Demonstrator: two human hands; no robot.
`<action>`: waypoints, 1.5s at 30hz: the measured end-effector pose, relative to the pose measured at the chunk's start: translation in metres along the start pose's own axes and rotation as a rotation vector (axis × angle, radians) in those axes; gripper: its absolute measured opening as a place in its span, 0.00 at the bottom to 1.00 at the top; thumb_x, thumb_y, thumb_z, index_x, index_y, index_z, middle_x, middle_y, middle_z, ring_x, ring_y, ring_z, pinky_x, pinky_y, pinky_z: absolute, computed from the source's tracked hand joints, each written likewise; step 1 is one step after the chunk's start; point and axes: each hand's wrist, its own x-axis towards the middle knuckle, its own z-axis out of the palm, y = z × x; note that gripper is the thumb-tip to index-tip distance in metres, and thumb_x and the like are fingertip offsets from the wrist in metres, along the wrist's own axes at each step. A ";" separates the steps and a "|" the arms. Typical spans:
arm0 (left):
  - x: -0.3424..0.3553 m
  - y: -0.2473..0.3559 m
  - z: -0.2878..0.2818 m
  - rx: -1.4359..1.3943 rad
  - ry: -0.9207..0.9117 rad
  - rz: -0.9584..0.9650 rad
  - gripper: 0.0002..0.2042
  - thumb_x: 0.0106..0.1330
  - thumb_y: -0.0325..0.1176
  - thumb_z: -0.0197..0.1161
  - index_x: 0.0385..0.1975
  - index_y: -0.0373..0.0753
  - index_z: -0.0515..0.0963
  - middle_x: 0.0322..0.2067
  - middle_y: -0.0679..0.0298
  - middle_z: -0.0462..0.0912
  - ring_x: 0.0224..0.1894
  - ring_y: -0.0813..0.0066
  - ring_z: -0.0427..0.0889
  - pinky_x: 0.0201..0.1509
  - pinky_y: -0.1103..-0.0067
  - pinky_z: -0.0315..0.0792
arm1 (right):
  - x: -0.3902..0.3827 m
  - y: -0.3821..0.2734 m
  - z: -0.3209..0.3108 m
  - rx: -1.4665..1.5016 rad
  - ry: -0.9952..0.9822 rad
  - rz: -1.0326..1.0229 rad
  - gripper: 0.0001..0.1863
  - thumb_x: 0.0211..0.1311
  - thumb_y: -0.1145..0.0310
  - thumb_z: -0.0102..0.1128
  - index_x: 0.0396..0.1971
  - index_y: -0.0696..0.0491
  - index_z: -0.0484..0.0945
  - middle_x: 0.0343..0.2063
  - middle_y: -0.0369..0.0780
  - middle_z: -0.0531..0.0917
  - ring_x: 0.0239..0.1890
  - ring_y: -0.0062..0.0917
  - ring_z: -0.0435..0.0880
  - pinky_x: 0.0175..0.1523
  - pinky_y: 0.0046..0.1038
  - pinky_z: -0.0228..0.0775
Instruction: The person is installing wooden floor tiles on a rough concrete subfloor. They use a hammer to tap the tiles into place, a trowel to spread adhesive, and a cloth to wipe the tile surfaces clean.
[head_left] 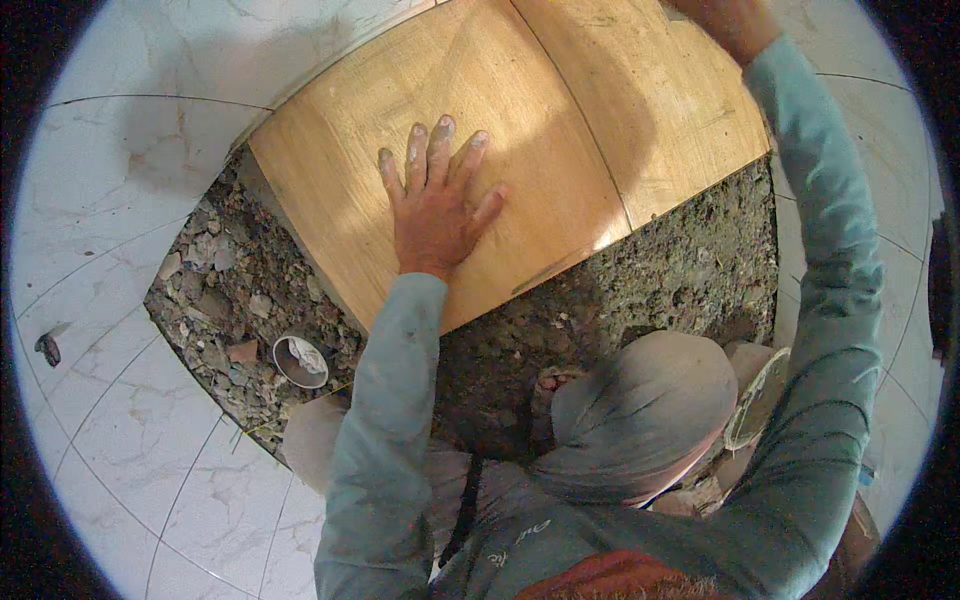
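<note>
My left hand [440, 205] lies flat on a glossy wood-patterned floor tile [335, 190], its fingers spread and their tips dusted grey. A second wood-patterned tile [670, 115] adjoins it on the right, with a thin dark joint between the two. Reaching to the far right, my right hand [735, 28] is by that second tile's far edge. It is blurred and its fingers run out of the picture, so what they do, or whether they hold anything, is hidden. Rough grey mortar bed [690, 240] shows along the tiles' near edge.
Loose rubble [225, 285] fills the gap at the left, where a small white cup [300, 361] with pale material inside sits. Pale marbled tiles [110, 400] surround the pit. A bucket [757, 400] stands beside my bent knee [650, 400]. On the left floor lies a small dark object [47, 349].
</note>
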 end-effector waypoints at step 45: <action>0.001 -0.001 0.000 -0.026 -0.017 -0.013 0.33 0.65 0.63 0.62 0.70 0.60 0.71 0.74 0.60 0.64 0.77 0.49 0.58 0.77 0.40 0.42 | -0.018 -0.052 0.015 0.033 0.071 0.008 0.10 0.69 0.66 0.55 0.33 0.51 0.84 0.25 0.39 0.85 0.29 0.27 0.85 0.34 0.32 0.73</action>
